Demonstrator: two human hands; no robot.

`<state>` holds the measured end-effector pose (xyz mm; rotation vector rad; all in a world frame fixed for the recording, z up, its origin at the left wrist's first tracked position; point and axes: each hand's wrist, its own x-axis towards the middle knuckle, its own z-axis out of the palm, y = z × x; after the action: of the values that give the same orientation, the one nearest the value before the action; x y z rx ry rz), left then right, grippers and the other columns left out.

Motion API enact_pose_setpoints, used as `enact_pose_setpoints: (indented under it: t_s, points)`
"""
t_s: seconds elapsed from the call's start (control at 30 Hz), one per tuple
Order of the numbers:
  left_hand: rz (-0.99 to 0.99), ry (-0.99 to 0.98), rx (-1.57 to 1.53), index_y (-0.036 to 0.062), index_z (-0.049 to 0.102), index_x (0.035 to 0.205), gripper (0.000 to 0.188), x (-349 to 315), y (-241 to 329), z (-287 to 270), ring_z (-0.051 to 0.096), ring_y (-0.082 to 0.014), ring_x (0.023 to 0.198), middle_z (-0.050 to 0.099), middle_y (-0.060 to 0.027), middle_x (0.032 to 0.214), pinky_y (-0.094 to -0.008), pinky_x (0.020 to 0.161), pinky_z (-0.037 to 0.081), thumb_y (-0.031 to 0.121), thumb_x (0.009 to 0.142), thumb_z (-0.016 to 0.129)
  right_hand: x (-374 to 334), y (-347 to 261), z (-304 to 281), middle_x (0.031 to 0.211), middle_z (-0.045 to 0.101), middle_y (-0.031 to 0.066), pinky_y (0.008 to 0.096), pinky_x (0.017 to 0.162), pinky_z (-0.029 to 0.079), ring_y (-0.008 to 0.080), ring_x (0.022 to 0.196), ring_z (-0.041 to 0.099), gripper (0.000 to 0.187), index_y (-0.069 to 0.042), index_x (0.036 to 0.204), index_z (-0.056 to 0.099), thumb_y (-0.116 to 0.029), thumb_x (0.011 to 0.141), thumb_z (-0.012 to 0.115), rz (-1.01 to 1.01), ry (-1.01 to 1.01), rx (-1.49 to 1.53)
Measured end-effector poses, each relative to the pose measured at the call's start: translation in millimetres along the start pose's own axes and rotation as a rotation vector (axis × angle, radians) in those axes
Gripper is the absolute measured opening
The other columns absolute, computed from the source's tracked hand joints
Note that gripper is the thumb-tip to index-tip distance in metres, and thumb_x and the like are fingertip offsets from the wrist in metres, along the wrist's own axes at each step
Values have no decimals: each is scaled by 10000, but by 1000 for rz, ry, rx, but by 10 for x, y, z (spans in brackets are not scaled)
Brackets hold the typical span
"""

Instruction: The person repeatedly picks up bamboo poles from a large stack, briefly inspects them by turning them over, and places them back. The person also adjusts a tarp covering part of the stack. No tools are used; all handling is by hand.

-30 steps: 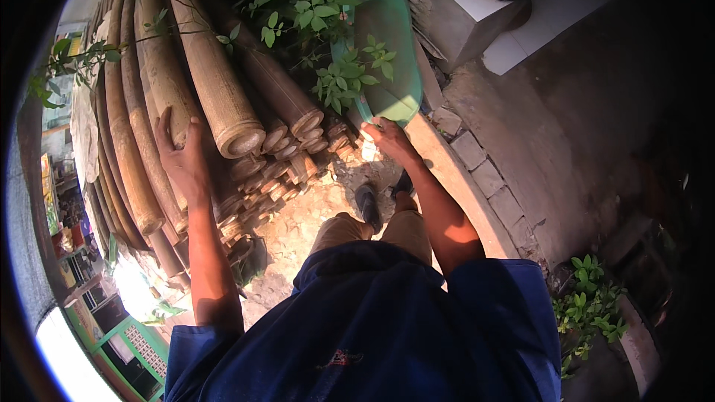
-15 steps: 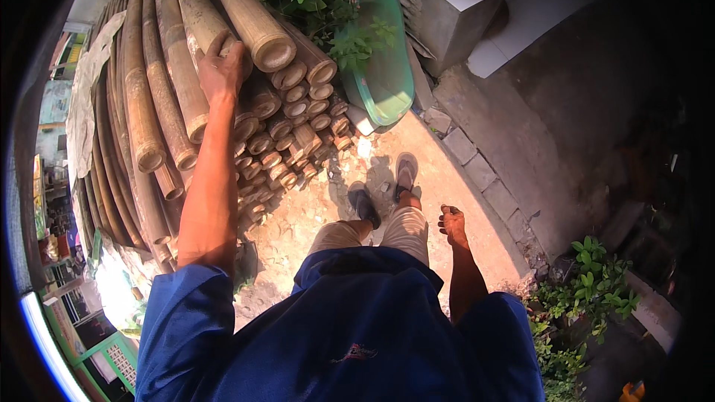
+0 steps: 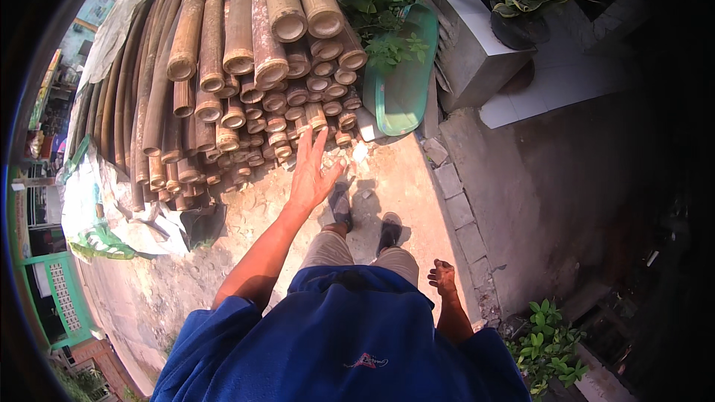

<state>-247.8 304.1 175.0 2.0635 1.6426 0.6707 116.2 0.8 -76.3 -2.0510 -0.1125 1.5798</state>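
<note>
A large stack of bamboo poles [image 3: 223,37] lies ahead and to the left, its cut ends towards me. My left hand [image 3: 307,182] is stretched out in front of the pile, fingers apart and holding nothing. In this view its fingertips overlap the lower pole ends; I cannot tell whether they touch. Low by my right side hangs my right hand [image 3: 443,277], fingers curled in. Whatever it may hold is hidden.
A green plastic tub [image 3: 406,89] leans right of the stack beside leafy branches. Further right stand a tiled block [image 3: 477,45] and a potted plant [image 3: 521,22]. A brick edging [image 3: 458,205] runs along the path. White sheeting [image 3: 112,208] lies at the pile's left.
My left hand has let go of an upper bamboo pole and come down and to the right, opening. My feet have shifted, and the whole view has turned. The right hand stays low and curled.
</note>
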Motion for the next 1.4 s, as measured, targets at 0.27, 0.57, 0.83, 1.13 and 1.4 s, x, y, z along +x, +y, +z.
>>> enact_pose_setpoints:
  t_s: [0.27,0.57,0.83,1.13,1.4]
  points:
    - [-1273,-69,-510,-97,549,1346,777,-3791,-1333,208,620,-341,1211,662,-288,1233,-402,1008,482,545,921,653,367,-847,-803,764,623,81,391,492,535,218,588,633,289,-85,1112,599,-341,980,599,-87,57,-203]
    - [-1608,737,-889,32,628,1202,464,-5332,-895,162,549,-139,622,564,-35,765,-300,482,399,403,925,641,101,-1276,1253,735,620,79,351,422,503,203,543,620,280,-52,1077,603,-318,991,582,-184,-159,-477]
    - [-1474,618,-796,46,695,1143,427,-6402,-1034,270,622,-183,692,643,-71,817,-337,574,490,411,926,657,-697,-561,3339,896,658,124,373,513,560,242,642,662,320,-76,1186,610,-322,984,581,-356,-519,-824]
    - [-1743,1224,-1113,28,571,1170,343,-8048,-1700,-264,532,-172,570,575,-72,807,-323,460,397,303,969,604,-1675,306,4346,882,670,100,405,609,566,228,694,666,362,-31,1114,658,-337,930,603,-360,-603,-1126]
    - [-1850,1262,-1246,10,566,1127,314,-7718,-2189,-382,591,-216,585,603,-107,806,-325,439,432,287,981,590,-1294,242,5211,847,673,140,406,569,588,247,711,722,270,-4,1033,658,-242,964,548,-1173,-958,-1883]
